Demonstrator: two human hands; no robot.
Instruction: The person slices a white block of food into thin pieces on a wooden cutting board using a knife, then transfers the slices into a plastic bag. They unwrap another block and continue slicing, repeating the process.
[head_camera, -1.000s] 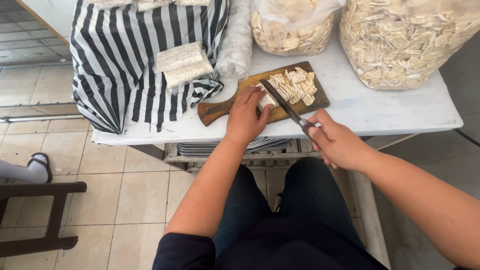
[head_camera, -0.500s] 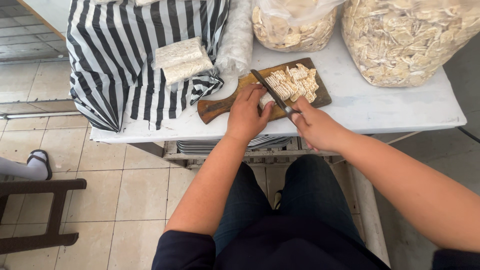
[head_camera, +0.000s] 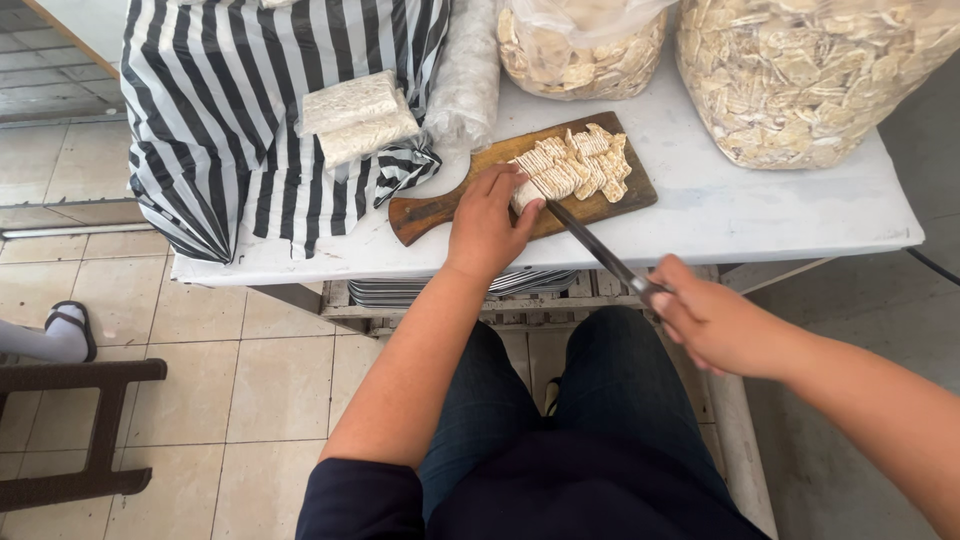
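on the wooden cutting board (head_camera: 470, 205), at the front of the white table (head_camera: 720, 215), the left hand (head_camera: 487, 222) presses down on a pale block (head_camera: 540, 183), fingers curled on it. the right hand (head_camera: 712, 325) is shut tight around the handle of a long knife (head_camera: 592, 248). its tip touches the block. cut pieces (head_camera: 598, 160) lie just beside it.

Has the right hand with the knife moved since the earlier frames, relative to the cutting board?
Yes. The right hand has drawn back from the cutting board, off the table edge toward the body, pulling the knife with it.
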